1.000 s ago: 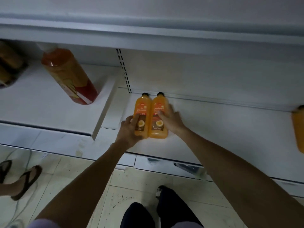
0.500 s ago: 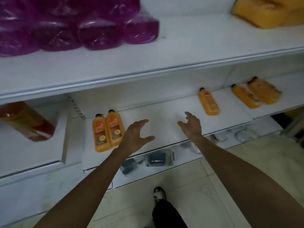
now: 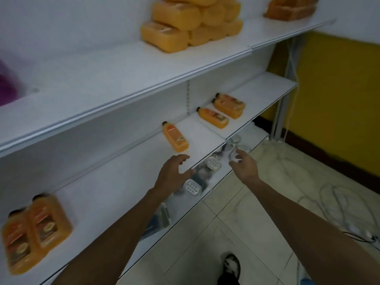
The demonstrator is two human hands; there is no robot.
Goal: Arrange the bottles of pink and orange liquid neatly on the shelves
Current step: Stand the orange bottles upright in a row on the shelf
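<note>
Two orange bottles (image 3: pixel 35 229) stand side by side at the left end of the low white shelf (image 3: pixel 127 182). A single orange bottle (image 3: pixel 175 136) lies on that shelf just beyond my left hand (image 3: pixel 174 171), which is open and empty. My right hand (image 3: pixel 243 163) hovers open past the shelf's front edge. Further right lie another orange bottle (image 3: pixel 213 117) and a pair of them (image 3: pixel 229 105). Stacked orange bottles (image 3: pixel 191 21) fill the upper shelf. A blurred pink bottle (image 3: pixel 7 87) shows at the far left edge.
Below the low shelf, a bottom ledge holds white perforated soap dishes (image 3: pixel 192 188) and small packaged items. The tiled floor (image 3: pixel 257 212) carries tangled cables (image 3: pixel 333 202) at right. A yellow wall (image 3: pixel 333 95) closes the right side. My shoe (image 3: pixel 231 268) is near the bottom.
The view has swung right along the shelf. Both hands let go of the two upright orange bottles, now at far left, and moved right toward the lying single bottle.
</note>
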